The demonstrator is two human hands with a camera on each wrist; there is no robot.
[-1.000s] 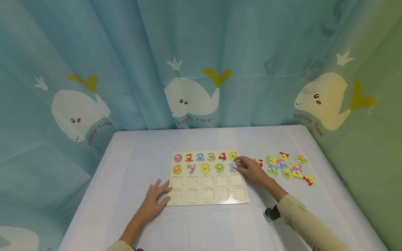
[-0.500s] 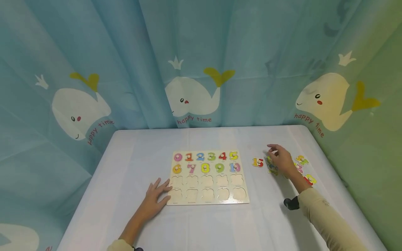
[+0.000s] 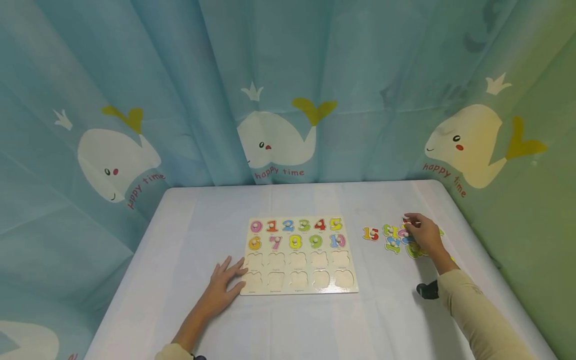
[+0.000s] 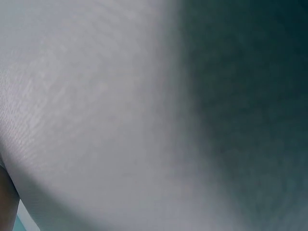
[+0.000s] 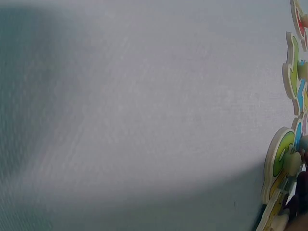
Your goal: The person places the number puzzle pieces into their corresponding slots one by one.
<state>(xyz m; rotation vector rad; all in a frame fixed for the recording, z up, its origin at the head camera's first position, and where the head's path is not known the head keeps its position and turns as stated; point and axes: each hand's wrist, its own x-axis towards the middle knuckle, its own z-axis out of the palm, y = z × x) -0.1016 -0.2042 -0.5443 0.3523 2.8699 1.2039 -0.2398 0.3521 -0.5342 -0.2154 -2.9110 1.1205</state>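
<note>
The left hand (image 3: pixel 223 284) lies flat beside the puzzle board (image 3: pixel 299 256); the right hand (image 3: pixel 423 236) pinches a number piece (image 3: pixel 406 231) (on the table (image 3: pixel 315 320)).

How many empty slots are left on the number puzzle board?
10: five across the third row and five across the bottom row of the number puzzle board. The left hand rests at its lower left corner, hiding none.

I see a white table (image 3: pixel 315 200) backed by blue whale-print curtains (image 3: pixel 279 90), turning green (image 3: pixel 540 210) at right.
</note>
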